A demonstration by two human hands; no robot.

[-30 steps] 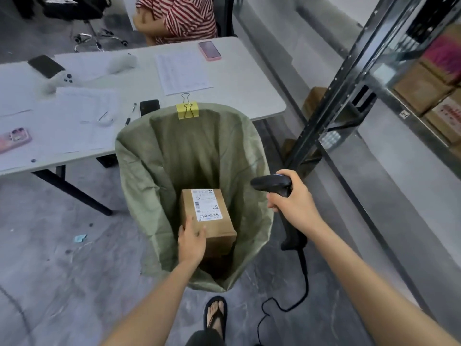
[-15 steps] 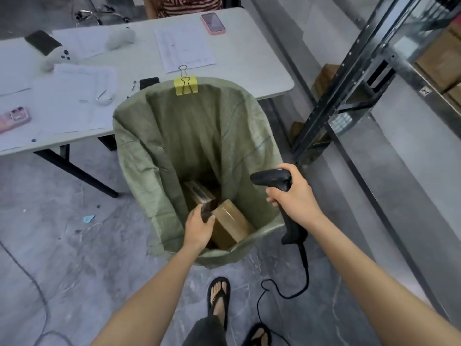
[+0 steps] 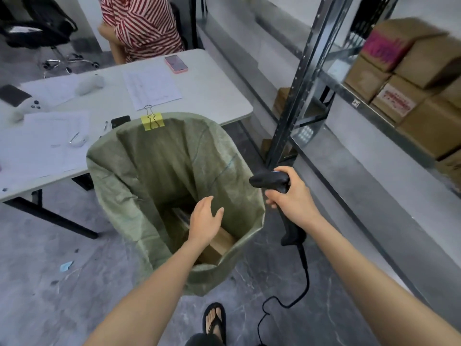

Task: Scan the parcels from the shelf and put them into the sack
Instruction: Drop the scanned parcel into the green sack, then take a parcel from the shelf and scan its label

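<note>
A metal shelf rack (image 3: 306,78) stands on the right, with brown cartons (image 3: 424,61) stacked on its shelf. A white bench (image 3: 212,96) fills the upper left, and a person in a red-striped shirt (image 3: 142,26) sits at its far side. The green woven sack (image 3: 154,158) stands open on the floor against the bench's near edge, between the bench and the rack. A yellow binder clip (image 3: 152,121) is fixed to the back of its rim.

Deep in the sack lies a brown cardboard parcel (image 3: 219,242), tilted, with a second, darker parcel (image 3: 180,216) just beyond it. The left grip (image 3: 203,223), a bare hand, hovers inside the sack's mouth above these, fingers spread and relaxed, holding nothing. The right grip (image 3: 291,196) is wrapped round the handle of a black barcode scanner (image 3: 268,179) just beside the sack's right rim. The scanner's cable (image 3: 303,270) trails down to the floor.

On the bench lie printed sheets (image 3: 152,86) and a pink phone (image 3: 175,63).
</note>
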